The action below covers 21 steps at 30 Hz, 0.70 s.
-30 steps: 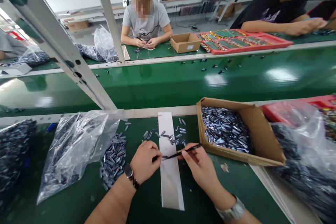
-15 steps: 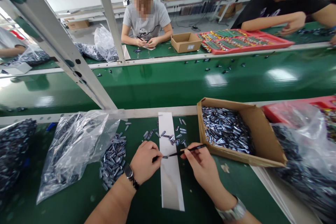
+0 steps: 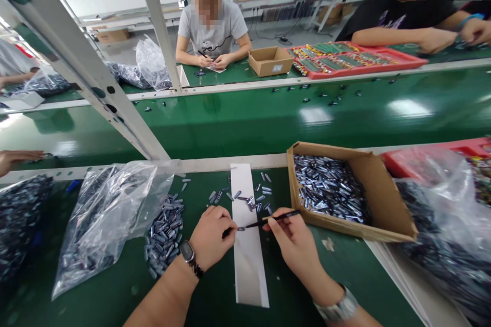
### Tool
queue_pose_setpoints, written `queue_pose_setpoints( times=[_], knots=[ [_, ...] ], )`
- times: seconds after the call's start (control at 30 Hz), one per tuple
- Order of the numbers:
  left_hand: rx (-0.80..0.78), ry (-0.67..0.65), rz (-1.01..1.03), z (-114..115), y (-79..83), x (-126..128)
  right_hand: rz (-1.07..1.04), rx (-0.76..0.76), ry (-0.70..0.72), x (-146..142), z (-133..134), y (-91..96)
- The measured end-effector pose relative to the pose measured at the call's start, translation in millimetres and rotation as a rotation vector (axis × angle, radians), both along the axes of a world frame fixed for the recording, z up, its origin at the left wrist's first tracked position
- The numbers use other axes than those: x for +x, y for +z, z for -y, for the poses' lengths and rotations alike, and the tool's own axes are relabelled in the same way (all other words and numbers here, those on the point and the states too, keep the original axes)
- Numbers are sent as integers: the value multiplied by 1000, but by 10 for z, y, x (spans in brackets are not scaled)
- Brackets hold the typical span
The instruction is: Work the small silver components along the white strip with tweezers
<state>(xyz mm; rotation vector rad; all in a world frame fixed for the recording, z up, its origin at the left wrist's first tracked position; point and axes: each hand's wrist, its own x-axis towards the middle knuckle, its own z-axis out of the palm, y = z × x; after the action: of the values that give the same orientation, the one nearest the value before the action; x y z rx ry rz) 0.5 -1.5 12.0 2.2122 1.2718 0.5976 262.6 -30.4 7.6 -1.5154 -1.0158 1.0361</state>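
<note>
Over a white paper strip (image 3: 251, 271), my left hand (image 3: 215, 232) pinches a small dark, shiny elongated part (image 3: 241, 228) between thumb and forefinger. My right hand (image 3: 293, 237) is closed around black tweezers (image 3: 282, 217), whose tip reaches the part from the right. Just beyond my fingers, several loose parts (image 3: 251, 203) lie on the strip, with others to either side of it. A heap of similar parts (image 3: 164, 235) is to the left of my left hand. The part's fine details are too small to make out.
A cardboard box (image 3: 391, 199) of shiny parts stands right of my hands. Clear plastic bags (image 3: 111, 214) of parts lie at both sides. A metal post (image 3: 115, 107) rises at left. Across the green belt (image 3: 238, 127), a person in grey (image 3: 210, 36) works with tweezers beside a red tray (image 3: 364, 69).
My hands, the tweezers and the pinched part hold nearly still. Another person's hand has come in at the left edge over the belt. Small parts on the belt have shifted slightly right.
</note>
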Motion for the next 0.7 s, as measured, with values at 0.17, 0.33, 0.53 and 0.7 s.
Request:
queue_pose_setpoints(
  times=[0.17, 0.33, 0.53, 0.7],
  knots=[
    [25, -90, -105, 20, 38, -6, 8, 12, -3, -11, -3, -35],
    [16, -99, -227, 54, 106, 13, -37, 65, -2, 40, 10, -79],
    [8, -59, -121, 53, 38, 23, -54, 139, 30, 54, 17, -48],
    [142, 85, -95, -7, -53, 65, 22, 234, -14, -26, 42, 112]
  ],
)
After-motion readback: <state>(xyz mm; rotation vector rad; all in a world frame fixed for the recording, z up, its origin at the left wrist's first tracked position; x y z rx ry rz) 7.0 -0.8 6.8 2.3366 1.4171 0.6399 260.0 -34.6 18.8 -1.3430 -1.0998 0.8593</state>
